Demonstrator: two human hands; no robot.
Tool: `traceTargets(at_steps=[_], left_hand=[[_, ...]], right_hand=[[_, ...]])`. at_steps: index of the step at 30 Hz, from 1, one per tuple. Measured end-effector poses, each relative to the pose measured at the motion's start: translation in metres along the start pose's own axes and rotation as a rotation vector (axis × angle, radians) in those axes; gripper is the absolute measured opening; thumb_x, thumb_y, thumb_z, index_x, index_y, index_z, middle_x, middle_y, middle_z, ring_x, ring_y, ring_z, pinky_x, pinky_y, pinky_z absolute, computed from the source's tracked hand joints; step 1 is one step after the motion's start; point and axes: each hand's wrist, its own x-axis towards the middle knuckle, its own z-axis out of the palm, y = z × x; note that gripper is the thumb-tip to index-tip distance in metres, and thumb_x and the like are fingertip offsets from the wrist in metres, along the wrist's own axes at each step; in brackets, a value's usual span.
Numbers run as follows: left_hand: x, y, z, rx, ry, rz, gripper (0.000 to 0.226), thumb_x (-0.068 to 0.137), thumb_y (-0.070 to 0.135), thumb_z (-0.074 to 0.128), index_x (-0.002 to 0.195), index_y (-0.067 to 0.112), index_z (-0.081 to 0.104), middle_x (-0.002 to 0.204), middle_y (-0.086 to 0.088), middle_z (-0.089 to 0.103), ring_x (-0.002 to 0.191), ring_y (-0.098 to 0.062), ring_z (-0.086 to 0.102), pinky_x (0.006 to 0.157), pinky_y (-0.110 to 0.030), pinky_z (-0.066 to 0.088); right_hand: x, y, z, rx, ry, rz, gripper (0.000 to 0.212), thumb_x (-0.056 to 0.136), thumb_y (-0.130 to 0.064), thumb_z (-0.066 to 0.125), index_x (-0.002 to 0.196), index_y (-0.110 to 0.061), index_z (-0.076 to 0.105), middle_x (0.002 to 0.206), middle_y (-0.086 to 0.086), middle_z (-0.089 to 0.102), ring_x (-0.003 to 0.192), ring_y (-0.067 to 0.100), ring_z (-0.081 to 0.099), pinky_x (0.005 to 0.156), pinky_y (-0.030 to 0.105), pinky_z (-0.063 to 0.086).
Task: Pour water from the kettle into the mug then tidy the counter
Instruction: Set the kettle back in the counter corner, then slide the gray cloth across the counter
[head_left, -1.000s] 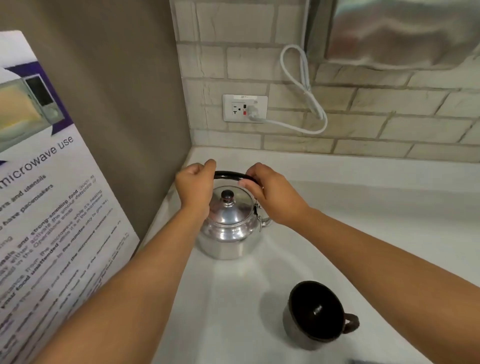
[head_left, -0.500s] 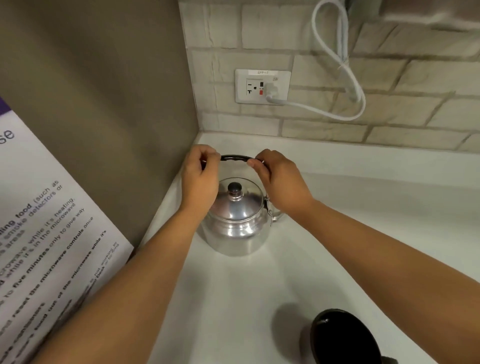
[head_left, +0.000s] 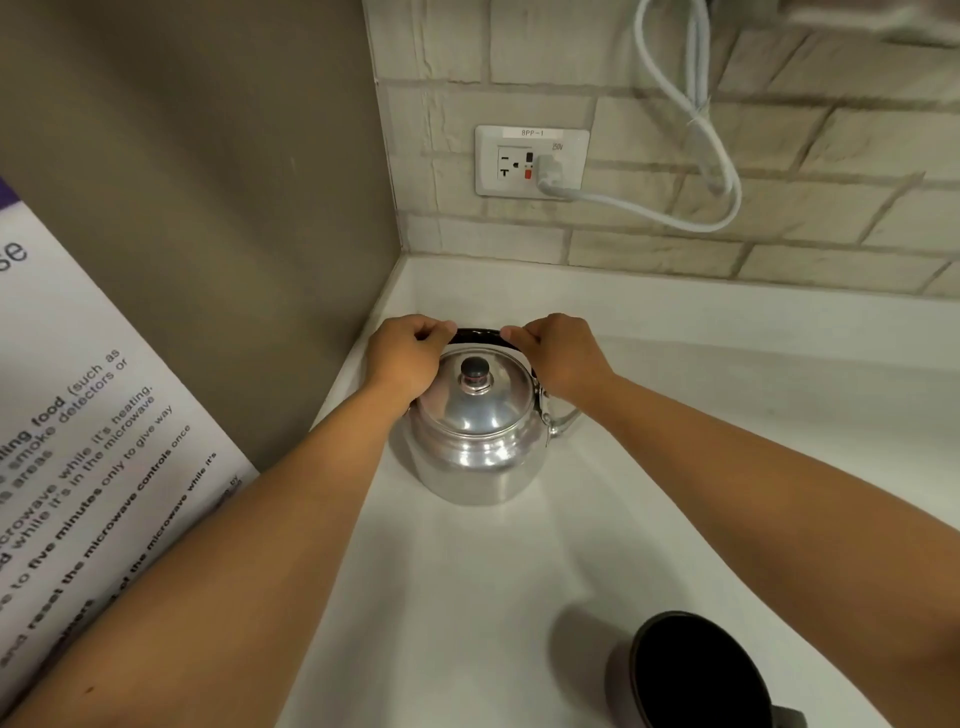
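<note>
A shiny metal kettle (head_left: 475, 447) with a black lid knob and a black arched handle stands on the white counter (head_left: 467, 597) near the back left corner. My left hand (head_left: 402, 358) grips the left end of the handle. At the handle's right end, my right hand (head_left: 563, 353) is closed around it. The kettle rests on the counter, its spout pointing right under my right wrist. A black mug (head_left: 696, 675) sits at the lower right, partly cut off by the frame edge.
A grey-brown side wall (head_left: 208, 208) with a microwave-use poster (head_left: 78, 441) closes off the left. The brick backsplash (head_left: 675, 249) carries a white outlet (head_left: 530, 161) with a plug and a looping white cord (head_left: 691, 130).
The view has tilted down and closed in on the kettle; the mug has slid toward the lower right edge. Both hands stay on the handle.
</note>
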Motion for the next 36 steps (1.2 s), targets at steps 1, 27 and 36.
traceTargets(at_steps=[1,27,36], left_hand=[[0.0,-0.001,0.0,-0.008,-0.002,-0.013,0.019,0.088,0.032,0.065,0.092,0.016,0.074,0.093,0.001,0.074,0.089,-0.016,0.067,0.085,-0.032,0.053],[-0.287,-0.045,-0.019,0.383,-0.318,0.367,0.043,0.094,0.036,0.054,0.131,0.014,0.053,0.135,-0.004,0.055,0.125,-0.022,0.047,0.103,-0.024,0.032],[-0.335,-0.07,-0.011,0.827,-0.468,0.337,0.071,0.095,0.057,0.009,0.149,0.015,-0.011,0.16,-0.005,-0.016,0.146,-0.02,-0.017,0.116,-0.036,-0.013]], right_hand=[[0.001,0.001,0.0,0.01,-0.01,0.017,0.058,0.093,-0.042,0.05,0.045,-0.014,0.033,0.042,0.002,0.037,0.045,0.018,0.037,0.05,0.032,0.032],[-0.414,0.08,-0.068,0.017,0.391,0.286,0.028,0.097,-0.016,0.042,0.112,-0.037,0.053,0.122,-0.006,0.06,0.107,0.013,0.056,0.084,0.02,0.041],[-0.429,0.109,-0.017,-0.466,-0.136,0.311,0.055,0.092,-0.059,0.003,0.14,-0.048,-0.024,0.157,-0.004,-0.027,0.142,0.026,-0.03,0.116,0.045,-0.016]])
